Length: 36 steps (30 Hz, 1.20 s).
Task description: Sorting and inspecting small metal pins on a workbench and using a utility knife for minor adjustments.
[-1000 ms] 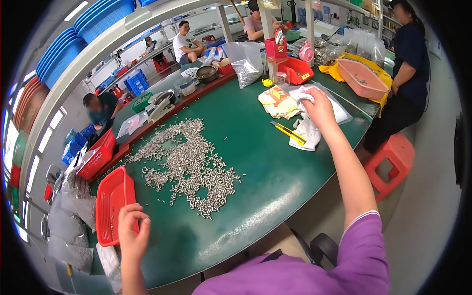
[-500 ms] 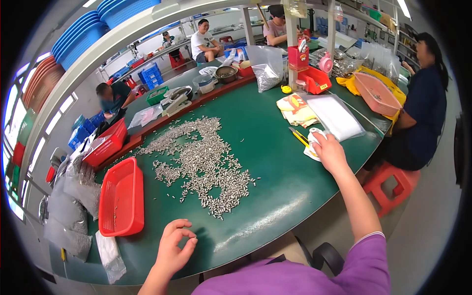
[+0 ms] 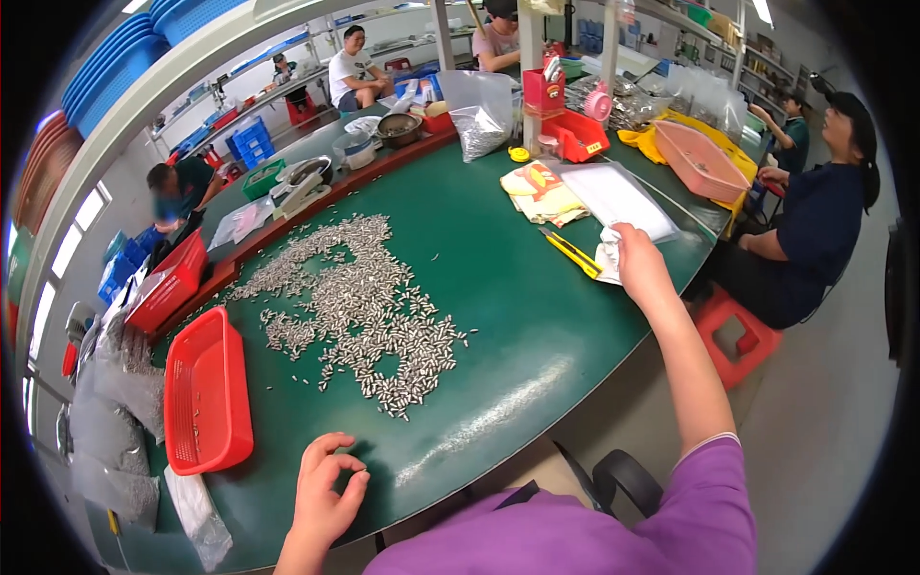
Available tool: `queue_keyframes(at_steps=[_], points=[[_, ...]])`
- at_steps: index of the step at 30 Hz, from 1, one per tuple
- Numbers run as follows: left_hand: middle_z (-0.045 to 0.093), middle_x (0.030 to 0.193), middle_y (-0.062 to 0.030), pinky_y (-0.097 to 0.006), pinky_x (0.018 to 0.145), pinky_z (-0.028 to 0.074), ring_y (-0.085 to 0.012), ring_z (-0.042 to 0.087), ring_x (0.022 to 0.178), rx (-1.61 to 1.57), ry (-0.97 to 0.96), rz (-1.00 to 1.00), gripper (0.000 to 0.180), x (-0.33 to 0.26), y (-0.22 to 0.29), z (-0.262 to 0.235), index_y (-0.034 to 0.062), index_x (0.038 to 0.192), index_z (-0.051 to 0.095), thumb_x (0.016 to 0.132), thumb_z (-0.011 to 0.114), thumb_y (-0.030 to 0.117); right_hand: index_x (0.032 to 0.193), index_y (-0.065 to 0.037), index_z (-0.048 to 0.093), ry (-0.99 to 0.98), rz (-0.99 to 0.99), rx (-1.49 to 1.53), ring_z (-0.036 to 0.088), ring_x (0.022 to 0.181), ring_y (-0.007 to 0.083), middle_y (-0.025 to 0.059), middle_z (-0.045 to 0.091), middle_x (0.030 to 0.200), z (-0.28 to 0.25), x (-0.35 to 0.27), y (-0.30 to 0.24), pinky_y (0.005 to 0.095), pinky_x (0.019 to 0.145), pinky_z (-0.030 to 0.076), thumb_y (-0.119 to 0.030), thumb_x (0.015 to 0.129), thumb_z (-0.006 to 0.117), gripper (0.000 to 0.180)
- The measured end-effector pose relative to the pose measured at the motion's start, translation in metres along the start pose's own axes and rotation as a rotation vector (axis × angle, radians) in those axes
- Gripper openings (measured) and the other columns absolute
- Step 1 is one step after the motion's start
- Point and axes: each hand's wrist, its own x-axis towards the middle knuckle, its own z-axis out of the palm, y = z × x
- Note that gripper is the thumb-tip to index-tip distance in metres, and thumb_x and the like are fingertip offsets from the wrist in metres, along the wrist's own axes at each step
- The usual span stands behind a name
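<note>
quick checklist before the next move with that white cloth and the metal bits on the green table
1. Right hand on the white cloth: ok, fingers rest on it near the table's right edge.
2. Cloth gripped firmly: cannot tell, the hand hides the hold.
3. Left hand free: ok, it rests empty on the green table, fingers curled.
4. Metal pieces gathered: not ok, they lie spread in a loose heap with strays around it.
5. Red tray within reach: ok, it sits just left of the left hand.
6. Yellow knife clear of the cloth: not ok, it lies right beside it.
</note>
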Motion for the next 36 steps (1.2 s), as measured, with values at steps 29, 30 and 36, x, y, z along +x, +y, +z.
queue_keyframes(at_steps=[29, 30, 36], points=[[0.046, 0.126, -0.0170, -0.047, 0.102, 0.034, -0.0392, 0.039, 0.124, 0.151, -0.017, 0.087, 0.016, 0.009, 0.036, 0.036, 0.0049, 0.074, 0.059, 0.066, 0.072, 0.003, 0.087, -0.003, 0.066, -0.192, -0.020, -0.304, 0.063, 0.080, 0.0322, 0.0161, 0.064, 0.083, 0.039, 0.010, -0.029, 0.0423, 0.075, 0.052, -0.029, 0.074, 0.067, 0.028], [0.046, 0.127, -0.0173, -0.047, 0.101, 0.034, -0.0400, 0.039, 0.124, 0.176, -0.036, 0.108, 0.016, 0.013, 0.039, 0.041, 0.0047, 0.074, 0.059, 0.066, 0.073, 0.003, 0.083, -0.002, 0.066, -0.132, -0.027, -0.264, 0.063, 0.080, 0.0334, 0.0173, 0.063, 0.083, 0.037, 0.005, -0.019, 0.0429, 0.075, 0.052, -0.024, 0.073, 0.066, 0.025], [0.051, 0.115, -0.0172, -0.045, 0.096, 0.038, -0.0383, 0.045, 0.116, 0.187, -0.012, 0.052, 0.018, 0.013, 0.036, 0.051, 0.0036, 0.077, 0.059, 0.066, 0.073, 0.004, 0.103, -0.002, 0.049, -0.342, 0.208, 0.595, 0.058, 0.056, 0.0153, 0.0084, 0.058, 0.081, -0.026, -0.072, -0.070, 0.0292, 0.051, 0.047, -0.013, 0.085, 0.057, 0.023]])
